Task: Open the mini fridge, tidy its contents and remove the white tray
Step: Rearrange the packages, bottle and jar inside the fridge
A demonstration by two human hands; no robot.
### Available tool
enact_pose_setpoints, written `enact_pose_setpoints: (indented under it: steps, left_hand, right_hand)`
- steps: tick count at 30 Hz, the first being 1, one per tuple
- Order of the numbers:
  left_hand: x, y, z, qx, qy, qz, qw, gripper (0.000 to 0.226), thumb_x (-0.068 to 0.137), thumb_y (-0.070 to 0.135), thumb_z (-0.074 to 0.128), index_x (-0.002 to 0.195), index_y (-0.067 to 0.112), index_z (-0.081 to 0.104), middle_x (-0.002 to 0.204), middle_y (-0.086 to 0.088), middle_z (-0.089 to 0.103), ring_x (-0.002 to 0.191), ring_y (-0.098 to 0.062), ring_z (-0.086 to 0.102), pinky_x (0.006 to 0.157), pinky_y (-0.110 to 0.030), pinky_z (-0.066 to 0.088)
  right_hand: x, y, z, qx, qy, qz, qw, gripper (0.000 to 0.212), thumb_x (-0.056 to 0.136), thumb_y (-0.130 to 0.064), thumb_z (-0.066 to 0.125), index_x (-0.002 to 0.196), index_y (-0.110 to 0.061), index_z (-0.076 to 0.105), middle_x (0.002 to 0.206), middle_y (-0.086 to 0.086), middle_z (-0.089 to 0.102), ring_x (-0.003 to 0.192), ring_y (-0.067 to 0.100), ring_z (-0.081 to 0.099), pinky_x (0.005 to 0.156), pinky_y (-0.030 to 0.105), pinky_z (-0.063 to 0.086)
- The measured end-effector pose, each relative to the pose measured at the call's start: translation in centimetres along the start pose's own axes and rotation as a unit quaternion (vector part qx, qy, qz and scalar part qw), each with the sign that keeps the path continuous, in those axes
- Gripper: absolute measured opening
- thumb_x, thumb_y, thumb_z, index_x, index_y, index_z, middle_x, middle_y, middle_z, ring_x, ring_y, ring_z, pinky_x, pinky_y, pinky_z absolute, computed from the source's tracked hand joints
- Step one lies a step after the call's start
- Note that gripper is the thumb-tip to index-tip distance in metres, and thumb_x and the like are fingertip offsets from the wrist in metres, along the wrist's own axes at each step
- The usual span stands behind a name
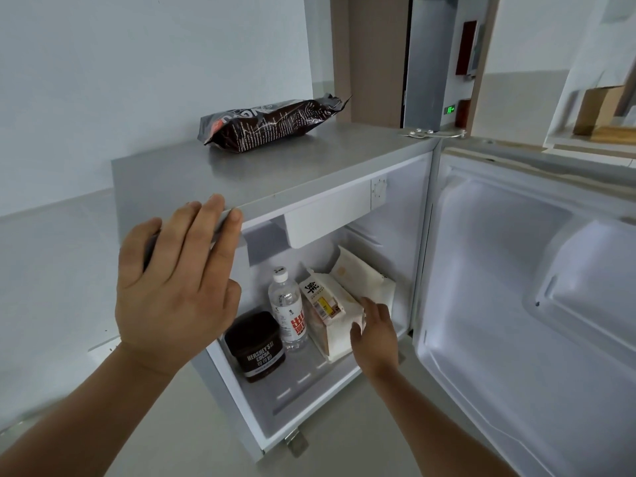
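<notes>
The grey mini fridge [261, 173] stands with its door [523, 304] swung wide to the right. On its floor sit a brown cocoa tub [256, 346], a clear water bottle [288, 308], a milk carton [321, 301] and a white package [361, 280]. The carton and package rest in a white tray [335, 352] at the right. My left hand [175, 287] lies flat on the fridge's top front edge, fingers spread, holding nothing. My right hand [375, 333] reaches inside and touches the tray's near right corner; whether the fingers grip it is hidden.
A dark snack bag [272, 123] lies on top of the fridge. A white freezer flap [327, 215] hangs under the fridge ceiling above the contents. A white wall is at the left; a doorway and a shelf with cardboard boxes [602, 111] are behind at the right.
</notes>
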State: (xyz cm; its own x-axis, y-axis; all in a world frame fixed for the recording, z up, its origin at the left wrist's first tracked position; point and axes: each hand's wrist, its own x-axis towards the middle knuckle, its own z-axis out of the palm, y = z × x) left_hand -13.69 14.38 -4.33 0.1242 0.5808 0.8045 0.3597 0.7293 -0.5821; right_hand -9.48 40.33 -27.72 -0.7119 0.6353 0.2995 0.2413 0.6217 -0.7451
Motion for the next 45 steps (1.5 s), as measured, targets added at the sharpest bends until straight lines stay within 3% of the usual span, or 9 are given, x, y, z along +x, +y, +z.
enact_pose_setpoints:
  steps: [4, 7, 11, 16, 21, 27, 37, 41, 45]
  left_hand:
    - [0.1, 0.0, 0.0, 0.014, -0.006, 0.001, 1.0, 0.061, 0.078, 0.01, 0.053, 0.138, 0.003, 0.061, 0.142, -0.019, 0.06, 0.123, -0.037, 0.061, 0.099, -0.052, 0.043]
    - [0.0, 0.1, 0.0, 0.031, -0.025, 0.004, 0.999, 0.063, 0.079, 0.011, 0.052, 0.14, 0.002, 0.058, 0.143, -0.02, 0.059, 0.124, -0.038, 0.06, 0.102, -0.053, 0.042]
    - [-0.4, 0.5, -0.1, 0.062, -0.062, 0.004, 0.996, 0.068, 0.083, 0.018, 0.047, 0.148, -0.002, 0.048, 0.154, -0.026, 0.045, 0.141, -0.043, 0.045, 0.113, -0.061, 0.033]
    - [-0.9, 0.5, -0.3, 0.071, -0.09, 0.027, 0.993, 0.073, 0.087, 0.024, 0.042, 0.155, -0.004, 0.035, 0.163, -0.026, 0.029, 0.152, -0.041, 0.027, 0.125, -0.062, 0.015]
    - [-1.4, 0.5, -0.1, 0.076, -0.088, 0.043, 0.992, 0.073, 0.089, 0.026, 0.041, 0.155, -0.004, 0.034, 0.165, -0.024, 0.026, 0.153, -0.039, 0.026, 0.126, -0.061, 0.013]
    - [-1.3, 0.8, 0.1, 0.068, -0.07, 0.03, 0.995, 0.071, 0.089, 0.024, 0.042, 0.154, -0.002, 0.038, 0.163, -0.023, 0.032, 0.152, -0.038, 0.03, 0.125, -0.061, 0.017]
    - [-1.3, 0.8, 0.0, 0.059, -0.061, 0.032, 0.996, 0.071, 0.086, 0.022, 0.045, 0.153, -0.002, 0.041, 0.161, -0.023, 0.036, 0.15, -0.039, 0.034, 0.124, -0.06, 0.019]
    - [-1.5, 0.8, 0.1, 0.056, -0.049, 0.029, 0.997, 0.07, 0.084, 0.02, 0.046, 0.151, -0.002, 0.044, 0.159, -0.023, 0.04, 0.148, -0.039, 0.038, 0.121, -0.061, 0.025]
    - [-1.3, 0.9, 0.1, 0.057, -0.045, 0.028, 0.997, 0.07, 0.084, 0.02, 0.047, 0.15, -0.002, 0.046, 0.158, -0.023, 0.042, 0.147, -0.039, 0.04, 0.119, -0.061, 0.029]
  right_hand:
    - [-2.6, -1.6, 1.6, 0.043, 0.041, -0.037, 0.998, 0.068, 0.076, -0.044, 0.063, 0.138, -0.027, 0.04, 0.132, -0.002, 0.043, 0.119, 0.019, 0.047, 0.079, 0.033, 0.053]
    - [-2.2, -2.7, 2.2, 0.016, 0.01, -0.011, 1.0, 0.088, 0.075, -0.066, 0.062, 0.147, -0.03, 0.027, 0.143, -0.001, 0.031, 0.127, 0.021, 0.037, 0.087, 0.037, 0.052]
    - [-0.6, -3.4, 2.3, 0.003, 0.011, 0.019, 1.0, 0.078, 0.083, -0.054, 0.068, 0.144, -0.024, 0.029, 0.141, 0.006, 0.032, 0.123, 0.033, 0.049, 0.093, 0.043, 0.053]
    - [0.2, -2.7, 1.5, -0.016, 0.0, 0.002, 1.0, 0.071, 0.082, -0.052, 0.069, 0.138, -0.019, 0.04, 0.135, 0.008, 0.037, 0.109, 0.032, 0.058, 0.086, 0.043, 0.056]
    - [0.3, -2.3, 1.2, -0.026, 0.002, -0.008, 1.0, 0.067, 0.08, -0.048, 0.073, 0.132, -0.016, 0.046, 0.13, 0.007, 0.04, 0.108, 0.03, 0.058, 0.085, 0.038, 0.056]
    - [-0.3, -2.4, 1.5, -0.008, 0.002, 0.005, 1.0, 0.073, 0.078, -0.063, 0.067, 0.134, -0.021, 0.045, 0.135, 0.005, 0.037, 0.106, 0.028, 0.06, 0.084, 0.037, 0.056]
    - [0.7, -3.1, 2.3, 0.003, 0.004, 0.033, 0.999, 0.071, 0.073, -0.056, 0.074, 0.132, -0.025, 0.047, 0.13, 0.001, 0.035, 0.11, 0.025, 0.056, 0.083, 0.039, 0.057]
    - [0.2, -0.9, 1.4, 0.126, 0.012, 0.079, 0.989, 0.088, 0.061, -0.043, 0.076, 0.14, -0.039, 0.037, 0.13, -0.007, 0.033, 0.109, 0.014, 0.049, 0.083, 0.033, 0.051]
    - [0.8, 0.8, 1.0, 0.36, 0.004, 0.23, 0.904, 0.079, 0.075, -0.012, 0.064, 0.147, -0.024, 0.035, 0.151, 0.003, 0.036, 0.136, 0.023, 0.041, 0.1, 0.043, 0.044]
